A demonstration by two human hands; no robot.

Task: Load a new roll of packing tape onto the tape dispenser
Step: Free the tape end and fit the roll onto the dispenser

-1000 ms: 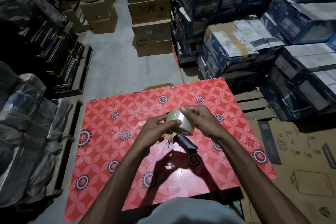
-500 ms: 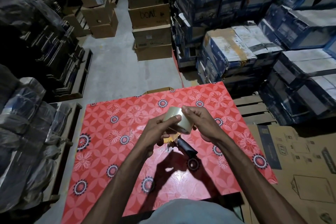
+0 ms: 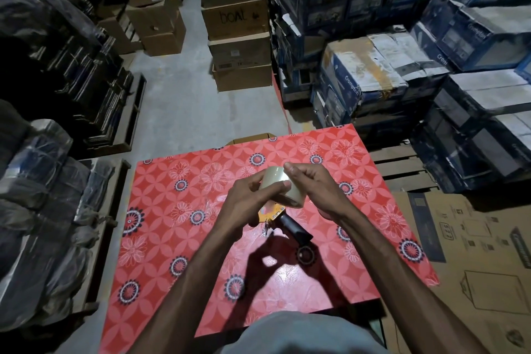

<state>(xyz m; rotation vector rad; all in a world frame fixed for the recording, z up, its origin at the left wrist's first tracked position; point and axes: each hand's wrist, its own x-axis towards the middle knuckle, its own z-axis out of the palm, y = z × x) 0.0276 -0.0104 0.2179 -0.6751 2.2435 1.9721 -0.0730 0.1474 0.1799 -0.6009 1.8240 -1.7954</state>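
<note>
**Roll in hand, dispenser still unloaded**

The tape roll (image 3: 283, 187), clear and pale, sits at centre frame, held in the air above the surface (image 3: 184, 244). The left hand (image 3: 253, 201) grasps it from the near side, thumb laid across the outer winding. The right hand (image 3: 311, 188) is at the roll's far rim with fingertips pinched together on its edge; judged from the pose, it is picking for the free end of the tape, though no loose tail can be made out.

The tape dispenser (image 3: 283, 221) lies directly below the roll on the surface, partly hidden by the left hand. Visible: an orange frame section, a black handle pointing toward lower right, and a dark round piece just beyond the handle end. Whether that round piece is part of the dispenser cannot be told.

Progress, as judged: new roll fetched and in hand; nothing mounted. Left to do: free the tape end, seat the roll on the hub, thread the tape through to the blade.

Surroundings: the surface is covered in a red floral-patterned sheet and carries nothing else that can be seen. Stacked blue cartons (image 3: 373, 72) fill the upper right, brown cardboard boxes (image 3: 238, 26) the upper centre, wrapped bundles (image 3: 43, 181) the left edge, flattened cardboard (image 3: 474, 253) the lower right.

Obstructions: none between roll and dispenser. Dim light and the hands' shadow falling over the dispenser may make the hub harder to see.
</note>
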